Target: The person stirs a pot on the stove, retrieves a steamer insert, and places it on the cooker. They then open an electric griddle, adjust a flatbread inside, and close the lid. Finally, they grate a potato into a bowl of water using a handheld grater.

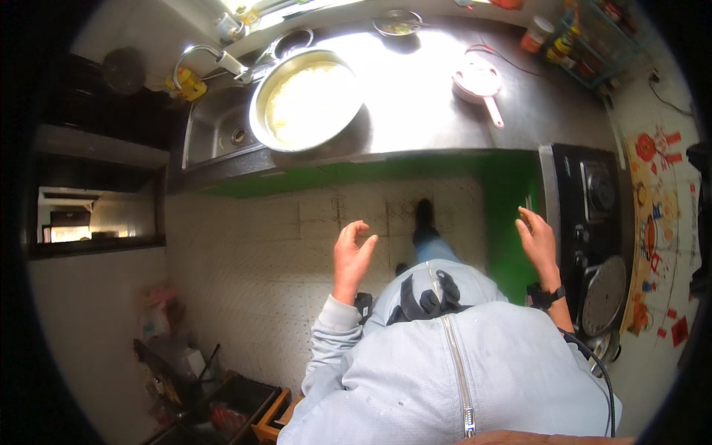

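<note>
My left hand (pixel 353 250) is raised over the tiled floor, fingers curved and thumb apart, with nothing in it. On the other side, my right hand (pixel 536 236) hangs beside the green cabinet front (pixel 506 222), also holding nothing. Ahead of me, a large round metal basin (pixel 261 125) sits at the sink's edge on the steel counter (pixel 411 130). Its pale contents are washed out by glare, so I cannot tell what they are. A small pan with a light handle (pixel 477 83) rests further right on the counter.
Left of the basin lies a steel sink (pixel 214 133) under a curved faucet (pixel 194 53). A black gas stove (pixel 578 194) runs along the right side. Jars and bottles (pixel 562 47) crowd the back right corner. A bowl (pixel 397 23) stands at the back.
</note>
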The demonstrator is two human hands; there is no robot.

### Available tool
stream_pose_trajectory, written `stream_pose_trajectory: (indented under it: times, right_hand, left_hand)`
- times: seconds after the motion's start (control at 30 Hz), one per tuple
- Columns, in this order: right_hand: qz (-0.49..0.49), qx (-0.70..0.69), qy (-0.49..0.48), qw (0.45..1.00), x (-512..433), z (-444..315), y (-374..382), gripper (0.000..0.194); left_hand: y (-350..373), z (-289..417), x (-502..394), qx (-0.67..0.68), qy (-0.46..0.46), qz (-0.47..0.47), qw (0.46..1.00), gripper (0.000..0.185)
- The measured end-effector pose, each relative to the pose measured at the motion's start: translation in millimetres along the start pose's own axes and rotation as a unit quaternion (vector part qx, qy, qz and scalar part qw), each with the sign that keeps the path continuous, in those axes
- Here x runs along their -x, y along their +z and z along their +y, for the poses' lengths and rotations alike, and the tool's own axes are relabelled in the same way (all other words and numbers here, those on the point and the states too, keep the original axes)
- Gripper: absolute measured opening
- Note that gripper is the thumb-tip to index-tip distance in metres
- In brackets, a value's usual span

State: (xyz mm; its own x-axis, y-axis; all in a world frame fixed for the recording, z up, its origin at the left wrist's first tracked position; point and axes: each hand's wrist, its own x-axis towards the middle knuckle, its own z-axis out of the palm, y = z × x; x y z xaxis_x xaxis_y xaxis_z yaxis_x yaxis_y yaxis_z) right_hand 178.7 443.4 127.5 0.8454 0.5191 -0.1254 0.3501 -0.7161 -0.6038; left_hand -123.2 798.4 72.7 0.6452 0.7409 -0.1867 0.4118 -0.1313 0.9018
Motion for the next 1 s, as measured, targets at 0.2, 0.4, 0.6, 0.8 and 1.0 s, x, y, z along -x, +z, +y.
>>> stream_pose_trajectory:
  times: [0.2, 0.4, 0.6, 0.8, 1.0]
  right_hand:
    - [-0.082, -0.046, -0.064, 0.993, -131, -49, 28, 0.034]
    - [-0.128, -0.034, -0.139, 0.981, -208, -89, 40, 0.031]
    - [-0.124, -0.028, -0.1, 0.987, -224, -100, 40, 0.03]
    - [-0.099, -0.048, 0.052, 0.993, -205, -103, 49, 0.031]
    - [-0.09, -0.062, 0.092, 0.99, -194, -123, 66, 0.031]
  left_hand:
    - [-18, 30, -83, -0.086, -0.057, 0.103, 0.989, 0.041]
    - [-88, 35, -189, -0.171, -0.081, 0.18, 0.965, 0.041]
    - [-150, 24, -306, -0.244, -0.129, 0.142, 0.951, 0.048]
    - [-173, -11, -416, -0.358, -0.082, 0.104, 0.924, 0.052]
    - [-172, -30, -467, -0.42, -0.113, 0.041, 0.9, 0.049]
